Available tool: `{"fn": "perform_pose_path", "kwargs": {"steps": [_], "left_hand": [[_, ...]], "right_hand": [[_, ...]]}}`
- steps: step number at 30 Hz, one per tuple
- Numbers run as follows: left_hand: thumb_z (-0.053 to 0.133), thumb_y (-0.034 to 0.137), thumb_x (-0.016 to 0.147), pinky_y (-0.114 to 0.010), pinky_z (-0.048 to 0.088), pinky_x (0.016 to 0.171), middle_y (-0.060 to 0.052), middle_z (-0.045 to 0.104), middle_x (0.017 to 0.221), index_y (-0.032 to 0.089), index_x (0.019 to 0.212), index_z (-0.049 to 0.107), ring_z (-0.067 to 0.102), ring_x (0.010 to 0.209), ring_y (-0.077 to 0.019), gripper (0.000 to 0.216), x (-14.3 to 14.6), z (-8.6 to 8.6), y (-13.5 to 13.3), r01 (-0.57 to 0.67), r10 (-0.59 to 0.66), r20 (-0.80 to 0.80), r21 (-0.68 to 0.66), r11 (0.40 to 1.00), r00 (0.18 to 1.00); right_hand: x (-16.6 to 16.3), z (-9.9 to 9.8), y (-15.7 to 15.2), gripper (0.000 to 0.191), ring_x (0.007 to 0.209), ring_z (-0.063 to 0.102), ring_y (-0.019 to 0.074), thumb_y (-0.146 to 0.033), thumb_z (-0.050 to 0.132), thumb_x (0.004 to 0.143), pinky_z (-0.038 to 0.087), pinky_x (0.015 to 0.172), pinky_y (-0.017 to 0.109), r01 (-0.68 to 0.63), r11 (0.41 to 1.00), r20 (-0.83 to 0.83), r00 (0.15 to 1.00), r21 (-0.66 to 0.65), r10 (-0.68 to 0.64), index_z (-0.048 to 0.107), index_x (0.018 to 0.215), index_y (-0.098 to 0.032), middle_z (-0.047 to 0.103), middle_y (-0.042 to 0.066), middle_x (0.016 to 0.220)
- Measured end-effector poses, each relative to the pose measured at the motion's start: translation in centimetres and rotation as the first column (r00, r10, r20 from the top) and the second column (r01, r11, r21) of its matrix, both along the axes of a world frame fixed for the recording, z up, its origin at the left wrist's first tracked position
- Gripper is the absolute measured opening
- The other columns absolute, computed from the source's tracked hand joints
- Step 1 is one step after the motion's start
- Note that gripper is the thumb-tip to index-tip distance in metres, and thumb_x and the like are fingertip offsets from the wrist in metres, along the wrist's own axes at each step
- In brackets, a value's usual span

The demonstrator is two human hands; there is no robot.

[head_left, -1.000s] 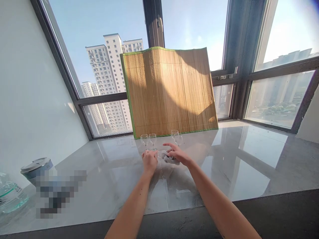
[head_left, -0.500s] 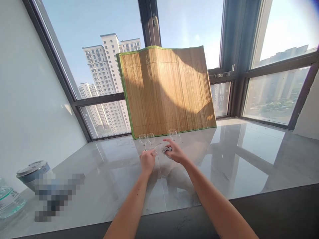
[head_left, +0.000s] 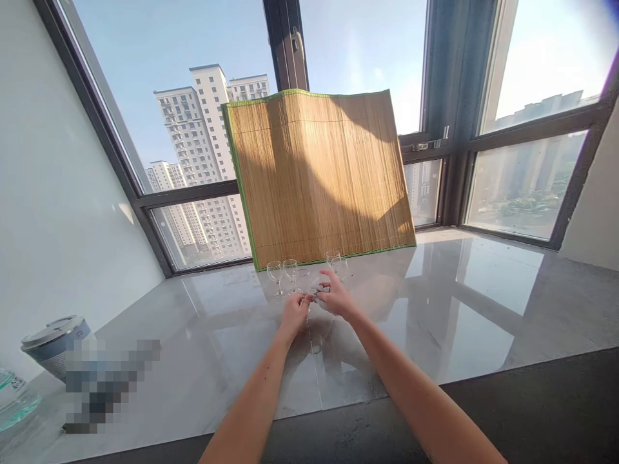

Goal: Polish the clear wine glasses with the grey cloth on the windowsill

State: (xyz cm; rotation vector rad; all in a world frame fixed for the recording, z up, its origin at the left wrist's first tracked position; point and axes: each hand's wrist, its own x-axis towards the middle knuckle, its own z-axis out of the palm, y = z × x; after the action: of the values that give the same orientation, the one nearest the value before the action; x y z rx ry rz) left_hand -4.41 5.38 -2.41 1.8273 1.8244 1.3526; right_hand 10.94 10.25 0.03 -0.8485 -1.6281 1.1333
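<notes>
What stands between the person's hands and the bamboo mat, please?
The head view shows clear stemmed glasses standing between the left hand, the right hand and the bamboo mat.

Glasses (head_left: 276, 273), bamboo mat (head_left: 319, 180) bar the front — counter (head_left: 483, 309) open rightward.

a glossy pale grey stone counter (head_left: 459, 309) with a dark front edge. at its back stands a tan bamboo slat mat with green trim (head_left: 319, 180), propped upright; small clear stemmed glasses (head_left: 275, 274) stand just before it. far left sit a grey lidded cup (head_left: 51, 341) and a clear plastic bottle (head_left: 12, 399).
</notes>
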Motion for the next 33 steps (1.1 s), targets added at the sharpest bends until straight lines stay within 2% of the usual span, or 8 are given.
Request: {"fn": "perform_pose_path", "kwargs": {"steps": [3,8,11,17,22,24,29,33], "left_hand": [[0.046,0.046,0.088,-0.025,0.037,0.059,0.000,0.057,0.063,0.016,0.080,0.064,0.050,0.060,-0.0136,0.036,0.1,-0.5,0.2,0.066,-0.065,0.020,-0.056,0.996,0.998],[0.051,0.023,0.081,-0.027,0.044,0.071,-0.004,0.069,0.081,0.016,0.089,0.067,0.060,0.074,-0.0162,0.019,0.2,-0.9,0.5,0.078,-0.073,0.062,-0.074,0.994,0.995],[0.048,0.011,0.074,-0.027,0.045,0.074,-0.003,0.071,0.085,0.017,0.091,0.068,0.061,0.077,-0.0159,0.027,0.1,-0.7,0.6,0.110,-0.105,0.080,-0.069,0.991,0.991],[0.044,0.009,0.073,-0.028,0.046,0.071,-0.002,0.068,0.074,0.017,0.073,0.068,0.059,0.072,-0.0161,0.025,0.2,-0.5,0.3,0.088,-0.089,-0.017,-0.088,0.992,0.996],[0.045,0.010,0.073,-0.031,0.048,0.081,-0.003,0.073,0.084,0.020,0.081,0.074,0.063,0.081,-0.0185,0.032,0.3,-0.3,0.0,0.115,-0.122,-0.107,-0.070,0.991,0.987],[0.046,0.012,0.074,-0.031,0.048,0.083,-0.004,0.073,0.090,0.020,0.084,0.075,0.064,0.086,-0.0190,0.031,0.0,-0.1,0.0,0.060,-0.068,-0.104,-0.076,0.995,0.992],[0.047,0.015,0.078,-0.030,0.048,0.083,-0.006,0.072,0.096,0.020,0.087,0.074,0.064,0.088,-0.0185,0.028,-1.0,0.4,-0.4,-0.192,0.187,-0.115,-0.028,0.981,0.975],[0.046,0.017,0.080,-0.034,0.044,0.093,-0.008,0.069,0.106,0.020,0.098,0.072,0.059,0.103,-0.0226,0.032,-1.5,0.4,-0.6,-0.292,0.279,-0.293,0.000,0.956,0.914]], "right_hand": [[-0.7,-0.9,-0.1,0.073,0.077,0.062,0.0183,-0.015,0.062,0.060,0.049,0.067,0.030,-0.023,1.000,0.089,0.996,-0.010,0.023,0.043,0.130,-0.022,0.064,0.005,0.094],[-1.5,-1.8,0.1,0.069,0.099,0.062,0.0220,-0.011,0.061,0.059,0.049,0.081,0.034,0.001,0.999,0.114,0.994,0.042,-0.006,0.045,0.125,-0.023,0.065,0.004,0.097],[-1.9,-2.2,0.1,0.066,0.105,0.061,0.0238,-0.011,0.061,0.060,0.048,0.086,0.037,0.046,0.995,0.132,0.990,0.083,-0.057,0.046,0.123,-0.023,0.067,0.005,0.096],[-2.5,-2.9,-0.1,0.062,0.102,0.062,0.0250,-0.016,0.063,0.063,0.046,0.086,0.036,0.162,0.975,0.231,0.953,0.151,-0.194,0.047,0.123,-0.020,0.067,0.008,0.097],[-2.4,-3.2,0.0,0.053,0.092,0.062,0.0238,-0.022,0.061,0.067,0.046,0.082,0.036,0.180,0.972,0.205,0.956,0.152,-0.209,0.048,0.117,-0.025,0.066,0.003,0.089],[-2.4,-3.2,-0.1,0.054,0.091,0.061,0.0235,-0.022,0.061,0.065,0.046,0.081,0.037,0.192,0.972,0.216,0.952,0.132,-0.217,0.047,0.117,-0.027,0.064,0.001,0.089],[-1.9,-3.2,-1.2,0.052,0.089,0.061,0.0221,-0.017,0.055,0.069,0.045,0.077,0.034,0.273,0.955,0.315,0.902,0.115,-0.296,0.044,0.120,-0.026,0.063,0.004,0.094],[0.3,-2.6,-2.4,0.051,0.080,0.063,0.0241,-0.016,0.051,0.075,0.042,0.070,0.033,0.403,0.904,0.446,0.788,0.145,-0.424,0.042,0.124,-0.024,0.064,0.006,0.086]]}}
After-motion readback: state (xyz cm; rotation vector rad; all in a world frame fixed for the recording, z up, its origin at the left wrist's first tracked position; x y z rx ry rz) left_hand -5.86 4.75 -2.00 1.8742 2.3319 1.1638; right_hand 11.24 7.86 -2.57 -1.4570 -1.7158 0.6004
